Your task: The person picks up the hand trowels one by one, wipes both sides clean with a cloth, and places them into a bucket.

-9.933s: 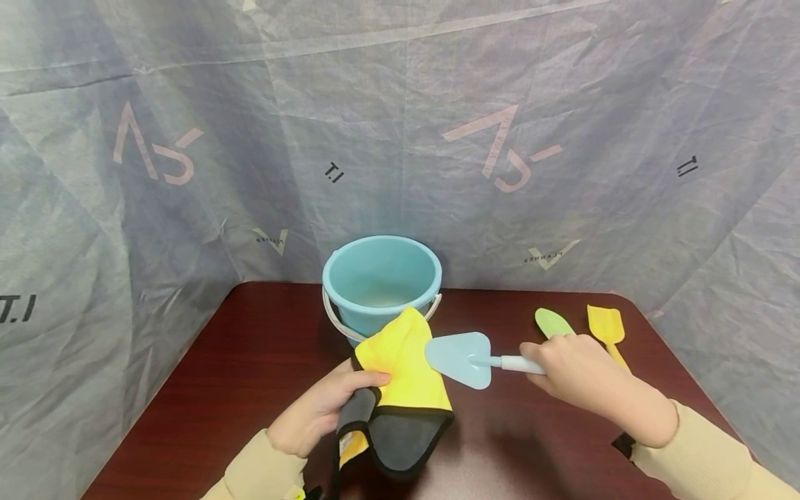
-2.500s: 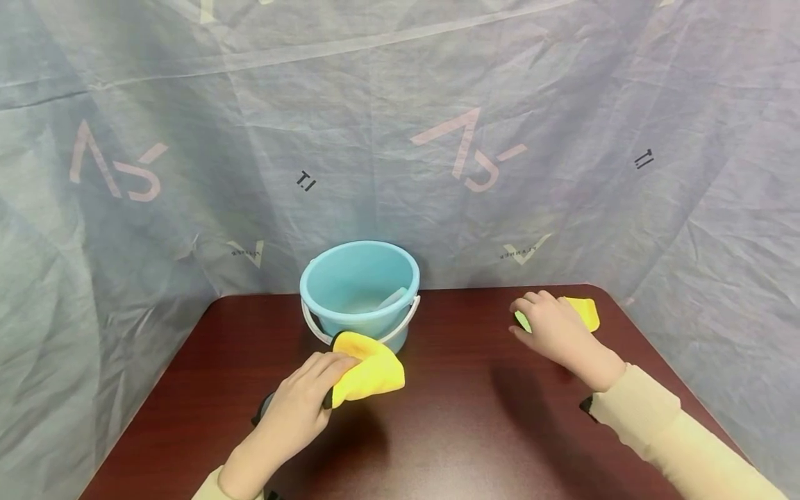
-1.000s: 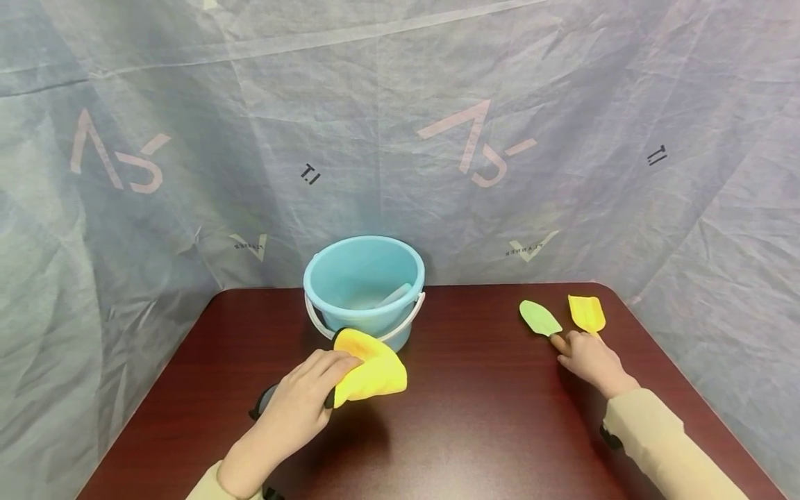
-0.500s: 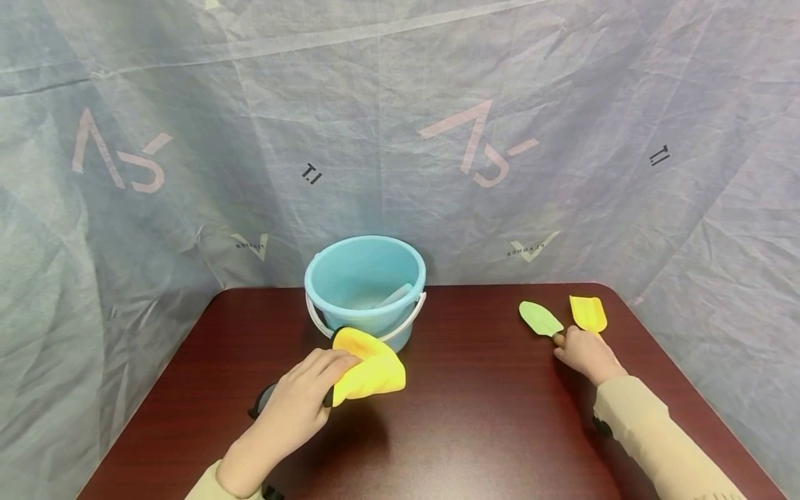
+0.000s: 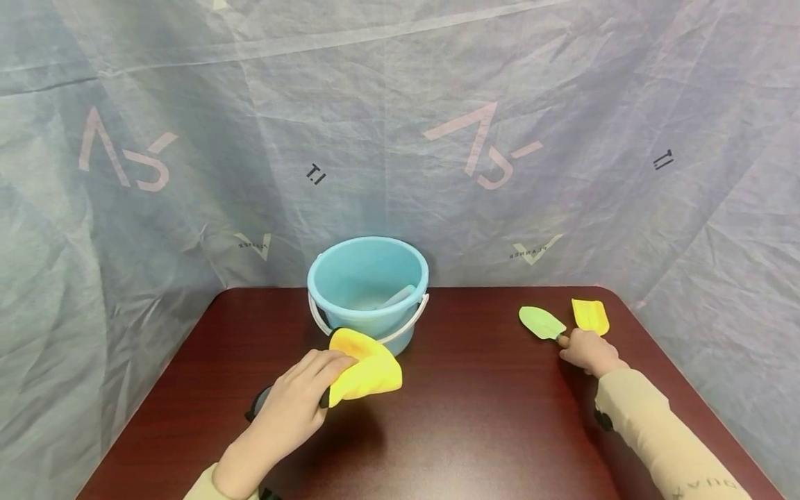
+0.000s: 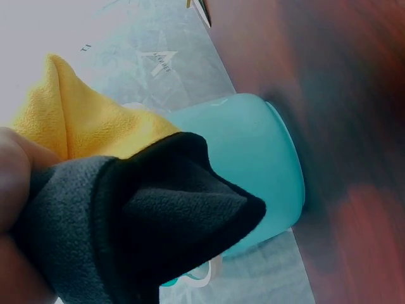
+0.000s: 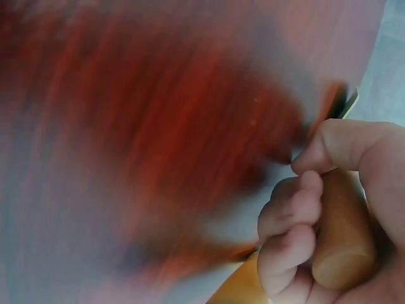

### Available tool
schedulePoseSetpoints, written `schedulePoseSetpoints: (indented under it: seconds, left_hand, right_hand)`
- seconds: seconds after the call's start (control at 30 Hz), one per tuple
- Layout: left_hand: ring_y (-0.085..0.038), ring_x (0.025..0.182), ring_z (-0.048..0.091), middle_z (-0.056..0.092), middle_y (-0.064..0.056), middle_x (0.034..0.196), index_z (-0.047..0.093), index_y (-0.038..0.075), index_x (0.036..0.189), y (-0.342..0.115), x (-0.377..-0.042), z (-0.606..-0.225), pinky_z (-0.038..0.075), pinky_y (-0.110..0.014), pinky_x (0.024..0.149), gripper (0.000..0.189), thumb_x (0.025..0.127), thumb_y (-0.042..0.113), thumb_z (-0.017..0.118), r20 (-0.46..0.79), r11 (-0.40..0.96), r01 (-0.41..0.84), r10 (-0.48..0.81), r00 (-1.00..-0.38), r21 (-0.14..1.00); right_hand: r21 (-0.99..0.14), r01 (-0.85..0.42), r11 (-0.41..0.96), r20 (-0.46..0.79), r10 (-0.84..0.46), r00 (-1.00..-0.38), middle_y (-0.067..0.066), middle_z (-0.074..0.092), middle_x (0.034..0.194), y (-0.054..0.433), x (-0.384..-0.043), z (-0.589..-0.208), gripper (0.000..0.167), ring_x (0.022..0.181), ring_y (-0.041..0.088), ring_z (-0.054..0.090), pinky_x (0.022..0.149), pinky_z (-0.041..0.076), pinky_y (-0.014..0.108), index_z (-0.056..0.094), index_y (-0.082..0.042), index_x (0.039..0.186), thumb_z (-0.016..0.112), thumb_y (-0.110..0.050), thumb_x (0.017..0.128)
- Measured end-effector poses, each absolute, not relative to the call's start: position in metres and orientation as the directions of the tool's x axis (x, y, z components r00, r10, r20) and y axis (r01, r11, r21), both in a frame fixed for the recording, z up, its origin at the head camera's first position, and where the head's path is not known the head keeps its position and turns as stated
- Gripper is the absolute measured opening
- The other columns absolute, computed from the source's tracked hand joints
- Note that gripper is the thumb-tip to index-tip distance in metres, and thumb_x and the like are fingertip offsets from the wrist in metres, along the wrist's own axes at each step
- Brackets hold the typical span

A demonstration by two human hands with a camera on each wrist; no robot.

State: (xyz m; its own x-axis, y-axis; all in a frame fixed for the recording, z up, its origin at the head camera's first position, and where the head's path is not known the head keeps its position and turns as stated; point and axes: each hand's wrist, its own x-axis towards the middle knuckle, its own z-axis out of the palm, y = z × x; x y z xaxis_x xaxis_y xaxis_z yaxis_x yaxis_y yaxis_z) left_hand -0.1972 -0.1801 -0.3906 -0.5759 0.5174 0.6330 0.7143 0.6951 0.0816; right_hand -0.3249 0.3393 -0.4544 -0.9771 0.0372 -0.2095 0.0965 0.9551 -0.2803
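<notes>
My left hand (image 5: 296,399) grips a cleaning cloth (image 5: 365,368), yellow on one side and dark grey with black edging on the other. In the left wrist view the cloth's grey side (image 6: 164,209) bunches in front of the bucket. My right hand (image 5: 590,349) is wrapped round the wooden handle (image 7: 345,237) of a small trowel; its green blade (image 5: 541,323) points back and left at table level. Just behind that hand lies a yellow toy shovel (image 5: 590,316), its handle mostly hidden. A light blue bucket (image 5: 367,314) stands behind the cloth.
Inside the bucket leans a pale rod-like piece (image 5: 397,296), its lower part hidden. The bucket's white carrying handle (image 5: 409,326) hangs down in front. A grey printed sheet (image 5: 400,139) rises behind the dark red table (image 5: 475,417).
Earlier my right hand held a light blue trowel against the cloth; that hand has since moved right and taken the green trowel's handle. A pale piece now shows in the bucket.
</notes>
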Motion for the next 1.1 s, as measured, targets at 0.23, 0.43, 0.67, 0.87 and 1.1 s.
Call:
schedulePoseSetpoints:
  seconds: [0.23,0.43,0.67,0.87,1.1]
  left_hand:
    - [-0.012,0.097,0.055,0.059,0.006,0.113,0.059,0.018,0.119,-0.181,-0.196,-0.391,0.053,-0.030,0.075,0.075,0.055,-0.021,0.060,0.634,0.695,0.714,0.514,-0.578,0.088]
    - [-0.012,0.097,0.055,0.059,0.006,0.112,0.059,0.018,0.118,-0.181,-0.196,-0.388,0.053,-0.030,0.074,0.074,0.055,-0.021,0.061,0.643,0.696,0.713,0.508,-0.573,0.085]
    - [-0.012,0.097,0.055,0.059,0.005,0.112,0.059,0.017,0.118,-0.183,-0.195,-0.384,0.053,-0.030,0.073,0.071,0.057,-0.019,0.066,0.652,0.691,0.717,0.506,-0.565,0.085]
    - [-0.011,0.097,0.054,0.059,0.006,0.113,0.059,0.017,0.119,-0.186,-0.194,-0.381,0.053,-0.029,0.071,0.069,0.060,-0.017,0.065,0.642,0.704,0.704,0.497,-0.584,0.095]
    - [-0.013,0.097,0.055,0.059,0.004,0.113,0.059,0.017,0.120,-0.186,-0.193,-0.377,0.053,-0.030,0.070,0.072,0.058,-0.019,0.065,0.672,0.688,0.721,0.495,-0.550,0.083]
  right_hand:
    - [-0.296,0.081,0.952,-0.253,0.004,-0.967,0.008,0.049,0.067,0.340,-0.327,-0.449,0.019,0.052,0.021,0.051,0.049,0.041,0.034,0.054,-0.007,0.071,0.052,-0.021,0.084]
    - [-0.233,-0.022,0.972,-0.198,-0.070,-0.978,0.008,0.051,0.068,0.339,-0.330,-0.441,0.024,0.065,0.023,0.049,0.057,0.040,0.040,0.048,-0.010,0.064,0.051,-0.022,0.085]
    - [-0.237,0.005,0.972,-0.226,-0.050,-0.973,0.006,0.050,0.066,0.338,-0.332,-0.432,0.031,0.061,0.021,0.050,0.055,0.038,0.039,0.050,-0.011,0.065,0.048,-0.030,0.089]
    - [-0.232,0.004,0.973,-0.256,-0.057,-0.965,0.002,0.044,0.061,0.333,-0.326,-0.419,0.034,0.056,0.019,0.049,0.053,0.037,0.037,0.048,-0.013,0.063,0.047,-0.032,0.090]
    - [-0.204,-0.030,0.978,-0.238,-0.079,-0.968,0.002,0.043,0.064,0.331,-0.316,-0.398,0.032,0.064,0.020,0.047,0.055,0.035,0.038,0.047,-0.015,0.062,0.052,-0.032,0.089]
